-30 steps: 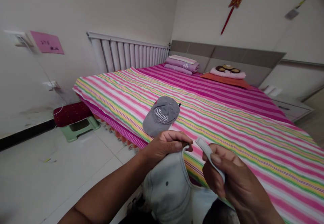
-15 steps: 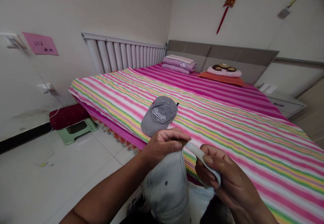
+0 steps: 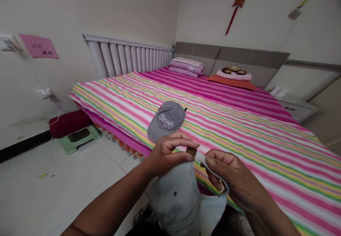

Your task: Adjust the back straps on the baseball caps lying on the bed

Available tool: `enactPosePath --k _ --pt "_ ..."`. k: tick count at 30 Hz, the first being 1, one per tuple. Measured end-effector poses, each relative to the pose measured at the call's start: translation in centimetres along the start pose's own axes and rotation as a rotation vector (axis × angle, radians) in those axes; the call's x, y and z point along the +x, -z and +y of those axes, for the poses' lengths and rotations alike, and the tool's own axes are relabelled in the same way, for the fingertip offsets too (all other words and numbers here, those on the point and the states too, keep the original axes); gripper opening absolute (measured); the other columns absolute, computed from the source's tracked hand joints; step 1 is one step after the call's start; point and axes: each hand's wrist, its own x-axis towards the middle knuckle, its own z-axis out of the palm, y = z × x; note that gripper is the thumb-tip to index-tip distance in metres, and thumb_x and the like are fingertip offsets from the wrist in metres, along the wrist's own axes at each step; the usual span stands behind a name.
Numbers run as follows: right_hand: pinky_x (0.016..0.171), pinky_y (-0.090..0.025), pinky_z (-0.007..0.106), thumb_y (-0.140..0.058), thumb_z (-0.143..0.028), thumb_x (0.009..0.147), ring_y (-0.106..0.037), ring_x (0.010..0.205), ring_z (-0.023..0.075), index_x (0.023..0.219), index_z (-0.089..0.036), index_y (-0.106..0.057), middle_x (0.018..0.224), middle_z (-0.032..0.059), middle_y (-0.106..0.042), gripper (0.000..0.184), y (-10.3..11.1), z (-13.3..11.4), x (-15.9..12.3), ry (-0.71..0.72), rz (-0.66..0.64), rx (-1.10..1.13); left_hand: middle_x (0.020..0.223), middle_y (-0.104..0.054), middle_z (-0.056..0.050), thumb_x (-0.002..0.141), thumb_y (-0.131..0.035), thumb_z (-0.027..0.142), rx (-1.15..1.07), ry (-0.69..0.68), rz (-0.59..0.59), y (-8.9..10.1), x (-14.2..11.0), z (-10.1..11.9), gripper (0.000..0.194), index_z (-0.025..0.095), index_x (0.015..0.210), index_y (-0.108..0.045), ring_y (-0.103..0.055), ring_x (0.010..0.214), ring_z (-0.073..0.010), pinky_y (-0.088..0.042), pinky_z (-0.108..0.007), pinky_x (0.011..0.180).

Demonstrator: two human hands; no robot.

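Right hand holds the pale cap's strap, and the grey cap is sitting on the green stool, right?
Not quite: the head view shows the grey cap on the bed. The right hand does hold the strap of the pale cap.

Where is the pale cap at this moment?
In the head view, the pale cap is at the bottom centre, held by the left hand and right hand, nearer the camera than the grey cap.
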Motion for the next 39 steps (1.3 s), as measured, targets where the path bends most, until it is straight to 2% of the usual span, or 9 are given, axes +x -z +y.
enactPosePath --k 5,14,20,25,28,34,39 --pt "0.04 -0.029 0.019 -0.071 -0.041 0.064 -0.041 0.039 0.0059 0.059 -0.014 -0.054 0.046 -0.0035 -0.049 0.032 0.2 -0.9 0.1 0.01 0.018 -0.152 0.087 -0.065 -0.006 0.074 -0.065 0.018 0.033 -0.048 -0.033 -0.2 -0.1 0.3 0.032 0.019 0.106 -0.064 -0.06 0.083 -0.0155 -0.048 -0.029 0.076" --pt "0.039 -0.025 0.02 -0.068 -0.042 0.064 -0.033 0.038 0.0056 0.054 -0.016 -0.051 0.042 -0.0044 -0.043 0.032 0.1 -1.2 0.0 0.041 0.014 -0.2 0.089 -0.067 -0.008 0.075 -0.064 0.02 0.159 -0.133 -0.071 -0.3 0.2 1.0 0.04 0.018 0.114 -0.057 -0.062 0.084 -0.016 -0.049 -0.03 0.077" --pt "0.039 -0.023 0.02 -0.068 -0.043 0.062 -0.03 0.039 0.0053 0.052 -0.016 -0.05 0.043 -0.0051 -0.039 0.034 -0.1 -1.1 0.2 0.027 0.027 -0.212 0.089 -0.068 -0.008 0.073 -0.065 0.016 0.138 -0.168 -0.045 -0.7 0.2 1.0 0.043 0.018 0.116 -0.057 -0.063 0.083 -0.0153 -0.049 -0.028 0.077" --pt "0.039 -0.023 0.02 -0.067 -0.043 0.064 -0.028 0.041 0.0057 0.053 -0.016 -0.051 0.045 -0.005 -0.037 0.034 0.2 -1.1 0.0 0.041 0.015 -0.246 0.087 -0.07 -0.005 0.071 -0.068 0.018 0.205 -0.214 -0.027 -0.7 0.2 1.1 0.044 0.02 0.113 -0.059 -0.065 0.081 -0.0157 -0.045 -0.034 0.09" --pt "0.04 -0.024 0.02 -0.067 -0.042 0.066 -0.03 0.042 0.0062 0.054 -0.016 -0.053 0.046 -0.0044 -0.039 0.032 0.3 -1.0 -0.1 0.071 0.012 -0.24 0.087 -0.071 -0.005 0.07 -0.068 0.019 0.226 -0.193 -0.029 -0.8 0.1 1.5 0.041 0.02 0.111 -0.06 -0.066 0.08 -0.016 -0.045 -0.036 0.092" --pt "0.039 -0.029 0.021 -0.066 -0.043 0.069 -0.036 0.04 0.0072 0.057 -0.017 -0.054 0.044 -0.003 -0.046 0.031 -0.1 -0.3 0.0 0.076 0.001 -0.108 0.091 -0.07 -0.007 0.068 -0.069 0.014 0.071 -0.115 0.014 -1.4 -0.2 1.5 0.043 0.018 0.11 -0.061 -0.066 0.081 -0.0152 -0.052 -0.025 0.074" --pt "0.045 -0.035 0.022 -0.065 -0.044 0.072 -0.045 0.047 0.0091 0.069 -0.015 -0.059 0.055 -0.0001 -0.054 0.029 0.5 -0.2 -0.1 0.059 -0.064 -0.13 0.089 -0.067 -0.006 0.069 -0.068 0.015 0.09 -0.043 0.083 -1.4 -0.5 0.9 0.048 0.018 0.115 -0.056 -0.063 0.08 -0.0138 -0.05 -0.025 0.076"
